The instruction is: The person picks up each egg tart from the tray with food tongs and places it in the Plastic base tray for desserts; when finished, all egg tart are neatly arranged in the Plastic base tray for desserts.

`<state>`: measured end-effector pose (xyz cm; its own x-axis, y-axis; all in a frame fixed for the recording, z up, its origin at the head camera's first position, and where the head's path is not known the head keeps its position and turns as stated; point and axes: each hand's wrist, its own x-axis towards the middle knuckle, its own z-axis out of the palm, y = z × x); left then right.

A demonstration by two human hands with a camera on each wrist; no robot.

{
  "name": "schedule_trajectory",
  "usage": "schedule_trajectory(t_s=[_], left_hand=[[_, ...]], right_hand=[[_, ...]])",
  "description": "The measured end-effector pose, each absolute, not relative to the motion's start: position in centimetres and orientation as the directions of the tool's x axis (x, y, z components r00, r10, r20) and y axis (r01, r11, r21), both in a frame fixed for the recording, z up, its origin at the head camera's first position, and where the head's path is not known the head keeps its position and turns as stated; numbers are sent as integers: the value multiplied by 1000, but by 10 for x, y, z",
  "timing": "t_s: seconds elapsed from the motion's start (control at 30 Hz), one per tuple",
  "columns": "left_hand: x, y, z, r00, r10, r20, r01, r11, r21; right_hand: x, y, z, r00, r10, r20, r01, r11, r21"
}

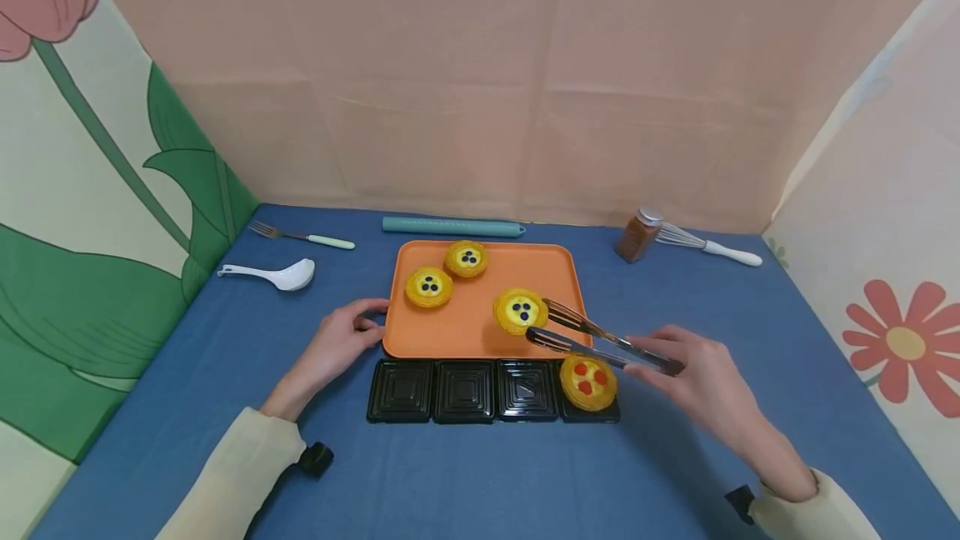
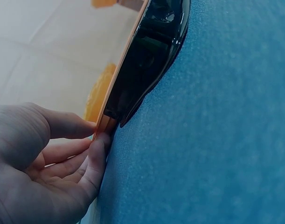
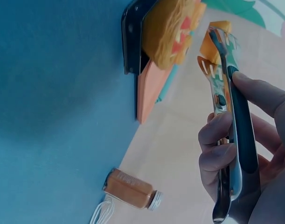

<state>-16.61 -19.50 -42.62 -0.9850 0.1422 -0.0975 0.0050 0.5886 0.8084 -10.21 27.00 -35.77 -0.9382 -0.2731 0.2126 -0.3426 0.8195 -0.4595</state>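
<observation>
My left hand (image 1: 345, 336) pinches the left edge of the orange tray (image 1: 465, 336), thumb on top and fingers under the rim in the left wrist view. In my right hand (image 1: 708, 377) are metal tongs (image 3: 245, 126) with dark grips. Their tips hold an egg tart with blueberries (image 1: 517, 311), raised over the tray's right part. Two more blueberry tarts, a left one (image 1: 428, 287) and a back one (image 1: 466, 258), sit on the orange tray. A tart with red pieces (image 1: 588, 383) sits in the rightmost section of the black four-section tray (image 1: 401, 390), just in front.
Behind the orange tray lies a teal rod (image 1: 453, 227). A fork (image 1: 300, 236) and a white ladle (image 1: 277, 274) lie at the left. A brown jar (image 1: 638, 235) and a whisk (image 1: 712, 247) are at the back right. Cloth walls bound the blue table.
</observation>
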Motion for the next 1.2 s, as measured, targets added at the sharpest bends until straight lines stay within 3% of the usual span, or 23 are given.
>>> schedule_trajectory(t_s=[0.6,1.2], left_hand=[[-168,-195,-424,-985,130,-116,-17,591,807],[-166,-195,-425,-984,136,-115,-13,585,811]], right_hand=[[-59,272,-355,-973,-224,60,-225,852,-473],[-50,272,-359,-970,-234,59,-237,873,-426]])
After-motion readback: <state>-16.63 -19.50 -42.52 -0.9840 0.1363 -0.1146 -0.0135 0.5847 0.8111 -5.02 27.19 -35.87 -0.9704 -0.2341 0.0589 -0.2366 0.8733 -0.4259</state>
